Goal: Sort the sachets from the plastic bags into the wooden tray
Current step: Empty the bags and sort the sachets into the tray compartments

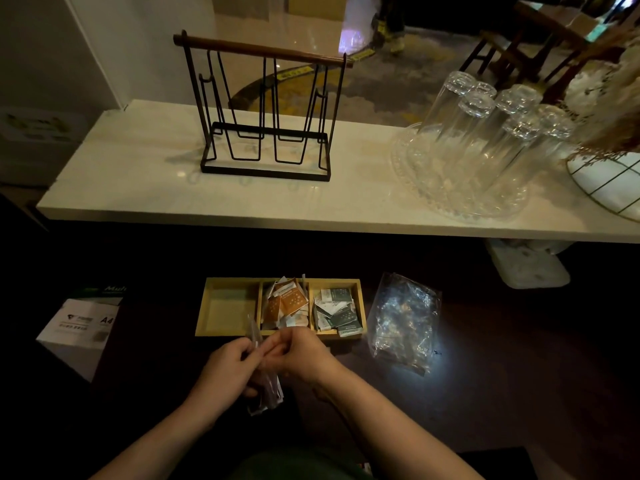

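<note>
A wooden tray [202,308] with three compartments lies on the dark counter. Its left compartment holds nothing. Orange sachets [285,303] fill the middle one and green sachets [337,311] the right one. Just in front of the tray, my left hand [227,370] and my right hand [301,355] both grip a clear plastic bag [265,388] with dark sachets inside; the bag hangs down between them. An empty crumpled plastic bag [403,320] lies to the right of the tray.
A white shelf [173,199] above carries a black wire rack [265,112], a glass platter [412,183] with several upturned glasses [485,133], and a white vase [606,181]. A box of A4 paper [81,327] stands at the left.
</note>
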A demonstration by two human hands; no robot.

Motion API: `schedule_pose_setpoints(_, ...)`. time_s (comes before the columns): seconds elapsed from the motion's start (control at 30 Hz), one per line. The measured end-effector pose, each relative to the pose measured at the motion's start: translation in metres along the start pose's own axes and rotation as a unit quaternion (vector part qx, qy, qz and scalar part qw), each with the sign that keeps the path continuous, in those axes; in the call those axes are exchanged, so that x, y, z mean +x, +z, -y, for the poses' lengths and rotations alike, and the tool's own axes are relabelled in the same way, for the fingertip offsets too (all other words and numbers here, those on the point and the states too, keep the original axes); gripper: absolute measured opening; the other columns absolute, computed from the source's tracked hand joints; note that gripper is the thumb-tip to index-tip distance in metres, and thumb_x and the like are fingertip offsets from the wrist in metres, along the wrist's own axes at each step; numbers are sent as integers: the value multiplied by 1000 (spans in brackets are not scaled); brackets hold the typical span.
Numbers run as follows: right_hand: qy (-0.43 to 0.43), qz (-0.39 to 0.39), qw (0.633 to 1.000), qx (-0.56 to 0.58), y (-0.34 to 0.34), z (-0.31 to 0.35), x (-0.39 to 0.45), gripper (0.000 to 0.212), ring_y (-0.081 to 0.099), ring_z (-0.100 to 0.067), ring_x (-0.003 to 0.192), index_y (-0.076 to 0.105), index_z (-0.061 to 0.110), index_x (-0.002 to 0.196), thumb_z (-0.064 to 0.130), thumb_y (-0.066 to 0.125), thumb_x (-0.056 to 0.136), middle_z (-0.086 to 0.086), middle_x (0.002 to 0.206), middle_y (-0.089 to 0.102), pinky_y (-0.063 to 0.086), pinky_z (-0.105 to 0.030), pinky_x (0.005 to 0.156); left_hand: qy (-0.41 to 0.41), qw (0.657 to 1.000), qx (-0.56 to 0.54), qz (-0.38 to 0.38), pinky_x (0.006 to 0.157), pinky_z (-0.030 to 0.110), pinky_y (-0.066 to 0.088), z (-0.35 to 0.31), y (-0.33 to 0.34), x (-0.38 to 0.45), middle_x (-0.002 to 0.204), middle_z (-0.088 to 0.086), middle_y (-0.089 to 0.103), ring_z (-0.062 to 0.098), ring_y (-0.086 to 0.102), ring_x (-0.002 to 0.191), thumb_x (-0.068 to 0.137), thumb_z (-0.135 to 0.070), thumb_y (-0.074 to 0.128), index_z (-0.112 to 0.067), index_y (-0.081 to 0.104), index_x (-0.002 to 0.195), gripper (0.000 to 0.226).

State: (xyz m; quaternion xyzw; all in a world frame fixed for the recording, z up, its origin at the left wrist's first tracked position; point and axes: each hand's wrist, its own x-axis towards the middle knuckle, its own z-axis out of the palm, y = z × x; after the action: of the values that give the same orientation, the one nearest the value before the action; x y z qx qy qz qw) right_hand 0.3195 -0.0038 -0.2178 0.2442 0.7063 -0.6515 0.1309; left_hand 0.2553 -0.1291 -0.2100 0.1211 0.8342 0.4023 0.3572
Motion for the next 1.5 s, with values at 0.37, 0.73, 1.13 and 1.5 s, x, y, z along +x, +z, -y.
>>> schedule_pose_setpoints(0.37, 62, 11, 991, 116, -2, 0, -5, 17, 59, -4, 64, 68, 17, 74, 5, 66, 86, 3, 73, 65, 47, -14, 58, 19, 998, 55, 8, 55, 29, 52, -2, -9, -1, 73, 7, 66, 21, 66, 68, 93, -23, 51, -14, 58, 73, 22)
schedule_pose_setpoints(0.73, 107, 24, 984, 137, -3, 1, -3, 10, 62, -8, 66, 69, 12, 83, 9, 62, 89, 0, 76, 67, 51, -20, 64, 18, 996, 90, -23, 64, 48, 54, -5, -3, -9, 74, 7, 63, 23, 63, 69, 95, -28, 45, -18, 58, 76, 25)
schedule_pose_setpoints(1.13, 121, -1, 983, 139, 4, 4, -2, 11, 57, -8, 59, 61, 13, 82, 17, 55, 89, 1, 69, 61, 45, -17, 51, 11, 991, 122, -47, 61, 37, 56, -6, 3, -10, 69, 2, 64, 14, 63, 63, 95, -24, 43, -22, 59, 80, 22)
schedule_pose_setpoints(1.5, -12, -14, 999, -41, 8, 2, 1, 29, 59, -1, 71, 57, 29, 79, 0, 63, 83, 9, 76, 59, 53, -18, 73, -45, 999, 20, -11, 51, 35, 56, -13, 3, -5, 75, 8, 62, 23, 65, 65, 95, -18, 43, -16, 56, 83, 18)
